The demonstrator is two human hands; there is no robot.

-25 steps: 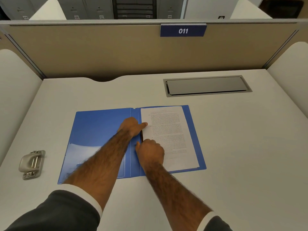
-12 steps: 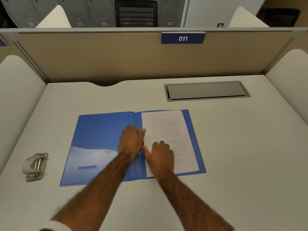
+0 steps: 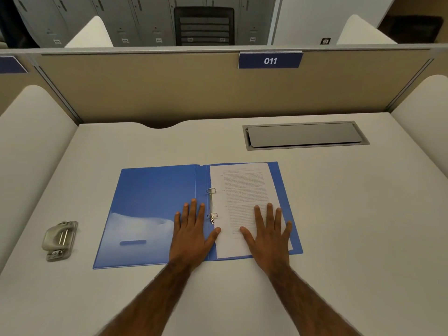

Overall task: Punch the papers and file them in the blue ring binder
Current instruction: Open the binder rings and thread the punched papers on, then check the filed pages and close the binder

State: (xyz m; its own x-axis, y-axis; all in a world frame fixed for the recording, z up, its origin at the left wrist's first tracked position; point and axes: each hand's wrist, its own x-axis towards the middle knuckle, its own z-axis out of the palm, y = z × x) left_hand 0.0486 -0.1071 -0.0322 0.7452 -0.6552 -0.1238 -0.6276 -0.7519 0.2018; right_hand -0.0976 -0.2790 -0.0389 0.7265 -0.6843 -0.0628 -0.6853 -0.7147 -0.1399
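head view: sign [image 3: 270, 60] reads 011; left hand [image 3: 191, 236] flat on blue binder [image 3: 150, 195], right hand [image 3: 269, 234] flat on papers [image 3: 242, 187]

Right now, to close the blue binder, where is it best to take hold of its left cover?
Probably the left cover's free outer edge, approached from the left. It lies flat and hinges at the spine beside the rings, and that edge is clear of the left hand.

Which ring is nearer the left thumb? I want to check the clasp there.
The lower ring, just above the left hand's thumb tip; the upper ring sits farther up the blue binder's spine.
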